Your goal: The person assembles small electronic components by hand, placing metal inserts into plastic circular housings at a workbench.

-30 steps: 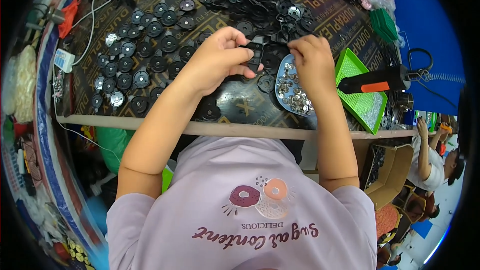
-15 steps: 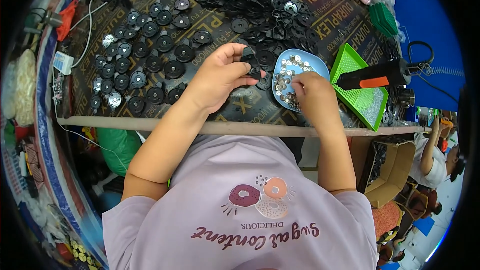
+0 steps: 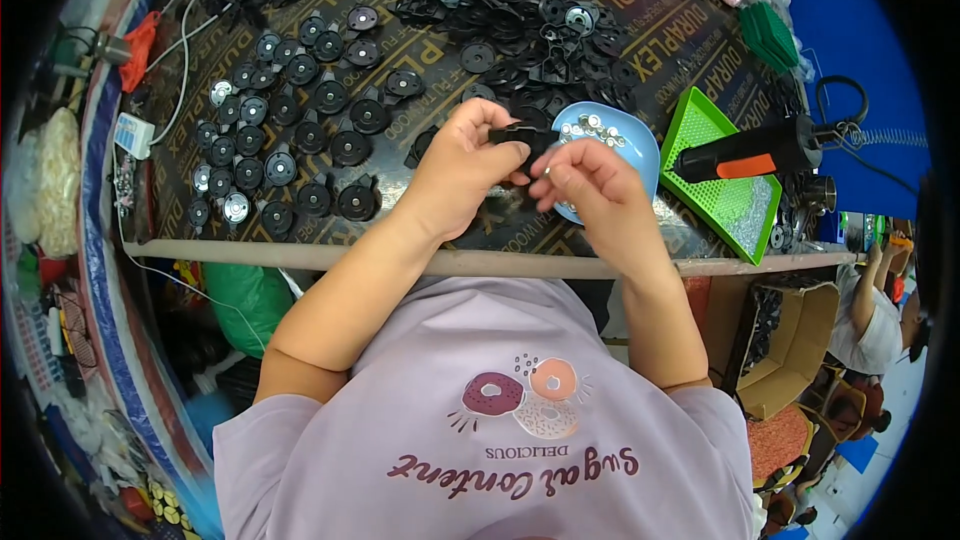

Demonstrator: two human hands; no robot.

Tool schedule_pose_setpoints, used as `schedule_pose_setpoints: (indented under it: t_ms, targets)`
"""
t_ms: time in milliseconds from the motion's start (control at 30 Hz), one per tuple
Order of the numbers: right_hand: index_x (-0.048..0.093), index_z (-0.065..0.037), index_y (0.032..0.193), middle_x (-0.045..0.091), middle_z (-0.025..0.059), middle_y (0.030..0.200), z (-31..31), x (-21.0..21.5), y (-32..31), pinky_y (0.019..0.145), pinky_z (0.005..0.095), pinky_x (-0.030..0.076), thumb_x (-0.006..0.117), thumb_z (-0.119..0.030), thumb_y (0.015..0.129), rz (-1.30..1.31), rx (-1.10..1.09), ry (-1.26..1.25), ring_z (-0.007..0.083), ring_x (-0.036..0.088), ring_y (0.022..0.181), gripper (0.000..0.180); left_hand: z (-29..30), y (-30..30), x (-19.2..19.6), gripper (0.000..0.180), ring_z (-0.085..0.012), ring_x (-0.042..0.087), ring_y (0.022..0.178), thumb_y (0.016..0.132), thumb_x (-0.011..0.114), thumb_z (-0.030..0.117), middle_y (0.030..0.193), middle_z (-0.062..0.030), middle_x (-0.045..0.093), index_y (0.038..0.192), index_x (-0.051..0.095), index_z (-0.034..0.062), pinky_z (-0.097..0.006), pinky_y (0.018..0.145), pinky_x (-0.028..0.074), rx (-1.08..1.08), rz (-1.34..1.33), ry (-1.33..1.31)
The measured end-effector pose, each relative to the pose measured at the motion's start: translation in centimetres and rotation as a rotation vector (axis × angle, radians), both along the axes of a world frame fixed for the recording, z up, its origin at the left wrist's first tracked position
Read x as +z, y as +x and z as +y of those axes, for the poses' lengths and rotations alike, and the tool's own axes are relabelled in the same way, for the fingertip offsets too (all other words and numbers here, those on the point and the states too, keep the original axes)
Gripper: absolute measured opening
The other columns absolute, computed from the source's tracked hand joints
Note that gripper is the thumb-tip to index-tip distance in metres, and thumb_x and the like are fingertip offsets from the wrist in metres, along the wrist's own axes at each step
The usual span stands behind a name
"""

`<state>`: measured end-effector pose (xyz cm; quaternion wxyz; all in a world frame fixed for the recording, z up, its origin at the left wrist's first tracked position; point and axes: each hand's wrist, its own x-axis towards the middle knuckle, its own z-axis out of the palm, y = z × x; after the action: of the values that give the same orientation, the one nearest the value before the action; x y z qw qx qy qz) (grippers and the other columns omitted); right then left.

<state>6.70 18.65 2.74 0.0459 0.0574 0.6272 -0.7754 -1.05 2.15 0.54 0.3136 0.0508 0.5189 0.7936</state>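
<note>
1. Left hand [image 3: 468,165] is gripping a black part [image 3: 527,136] at the centre of the frame; thumb and fingers are bending in around it, gap taken up by the part.
2. Right hand [image 3: 598,185] is sitting just right of centre, pinching a small silver piece [image 3: 547,171] between thumb and fingertip; the other fingers are curling loosely.
3. Both hands are working close together; can't tell whether the silver piece is touching the part.
4. Blue tray [image 3: 643,162] is lying right of centre, partly behind the right hand, holding round silver fittings [image 3: 596,128].
5. Green perforated tray [image 3: 690,118] is resting to its right, carrying small clear bits [image 3: 745,215] at its lower end.
6. Black tool with an orange patch [image 3: 750,160] is hanging over that green tray, coiled spring [image 3: 890,138] running toward the right edge.
7. Black discs with metal centres [image 3: 331,96] are covering the surface [image 3: 420,48] at left of frame, some overlapping.
8. Heap of black parts [image 3: 480,2] is filling the top of the frame.
9. Open cardboard box [image 3: 808,340] is standing at lower right.
</note>
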Motion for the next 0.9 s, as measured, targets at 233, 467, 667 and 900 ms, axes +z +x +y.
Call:
schedule_pose_setpoints:
  t_ms: [233, 467, 667, 900]
  targets:
    - [0.059, 0.002, 0.104, 0.062, 0.0059, 0.103, 0.2, -0.5, -1.4, 0.075, 0.0244, 0.05, 0.053, -0.003, 0.097, 0.083, -0.074, 0.068, 0.0108, 0.061, 0.085, 0.011, -0.2, 0.1, 0.2, 0.029, -0.011, 0.058, 0.1, 0.085, 0.06, -0.005, 0.1, -0.0039, 0.057, 0.109, 0.046, 0.0045, -0.026, 0.082, 0.048, -0.085, 0.174, -0.103]
    - [0.059, 0.002, 0.113, 0.064, 0.0063, 0.106, 0.5, -1.5, -2.1, 0.083, 0.0287, 0.048, 0.056, -0.01, 0.096, -0.179, -0.027, -0.225, 0.0135, 0.061, 0.089, 0.022, 0.3, 1.2, 1.8, 0.037, -0.0138, 0.065, 0.083, 0.091, 0.05, -0.008, 0.107, -0.0112, 0.055, 0.125, 0.043, 0.004, -0.026, 0.073, 0.056, 0.059, 0.075, -0.085]
    - [0.056, 0.005, 0.124, 0.064, 0.0079, 0.109, 0.7, -0.8, -2.5, 0.09, 0.0319, 0.044, 0.052, -0.015, 0.097, -0.17, 0.109, -0.6, 0.0162, 0.06, 0.096, 0.033, 0.4, 1.7, 2.0, 0.012, -0.0147, 0.062, 0.096, 0.095, 0.05, -0.002, 0.116, -0.0094, 0.056, 0.099, 0.062, -0.0011, -0.028, 0.084, 0.056, 0.059, 0.186, -0.002]
    - [0.053, 0.006, 0.127, 0.063, 0.008, 0.116, 0.8, -0.1, -2.6, 0.093, 0.0314, 0.042, 0.052, -0.019, 0.098, -0.128, 0.14, -0.533, 0.0158, 0.057, 0.103, 0.039, 0.7, 1.8, 2.0, 0.006, -0.0192, 0.058, 0.099, 0.087, 0.061, 0.004, 0.105, -0.0105, 0.061, 0.09, 0.065, -0.0001, -0.03, 0.085, 0.05, 0.126, 0.443, -0.115]
